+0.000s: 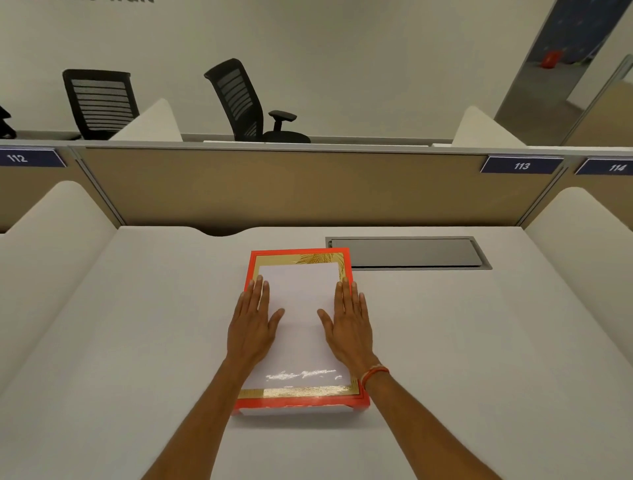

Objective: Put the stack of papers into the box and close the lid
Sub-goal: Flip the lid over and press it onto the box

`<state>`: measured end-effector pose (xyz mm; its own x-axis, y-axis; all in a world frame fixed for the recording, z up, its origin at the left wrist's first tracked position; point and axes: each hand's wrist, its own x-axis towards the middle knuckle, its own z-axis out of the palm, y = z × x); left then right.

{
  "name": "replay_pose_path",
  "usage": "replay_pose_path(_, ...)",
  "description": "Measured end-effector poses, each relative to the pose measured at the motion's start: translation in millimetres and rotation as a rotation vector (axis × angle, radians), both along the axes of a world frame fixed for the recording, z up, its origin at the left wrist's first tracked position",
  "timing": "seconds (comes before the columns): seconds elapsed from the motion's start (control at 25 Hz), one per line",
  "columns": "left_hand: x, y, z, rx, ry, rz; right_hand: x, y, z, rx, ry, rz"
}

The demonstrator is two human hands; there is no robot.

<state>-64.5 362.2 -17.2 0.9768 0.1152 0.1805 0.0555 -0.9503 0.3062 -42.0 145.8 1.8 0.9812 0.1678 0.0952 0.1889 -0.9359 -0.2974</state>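
- "112" in white digits on a dark blue tag [29, 158], on the partition top rail, far left.
- "113" on a matching tag [521, 165], same rail, right of centre.
- "114" on a third tag [606, 167], just right of 113, cut by the frame edge.
- Dark lettering on wall [135, 1] at top edge: cropped, unreadable.
- Box lid [301, 257]: no readable text.

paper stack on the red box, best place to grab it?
Probably the two long side edges, one hand from each side. The paper stack lies flat on the red box, long axis pointing away. The left hand and right hand rest flat along those edges, so the fingers could curl under there.
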Motion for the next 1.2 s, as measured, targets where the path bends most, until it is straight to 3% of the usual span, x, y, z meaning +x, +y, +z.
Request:
replay_pose_path(0.32,4.5,11.8,-25.7,0.02,0.111,-0.038,14.9,0.6,-22.8,-0.018,0.083,0.034)
replay_pose_path(1.2,4.9,5.2,-33.8,0.107,0.156,0.018,13.2,1.9,-38.7,-0.045,0.072,0.003)
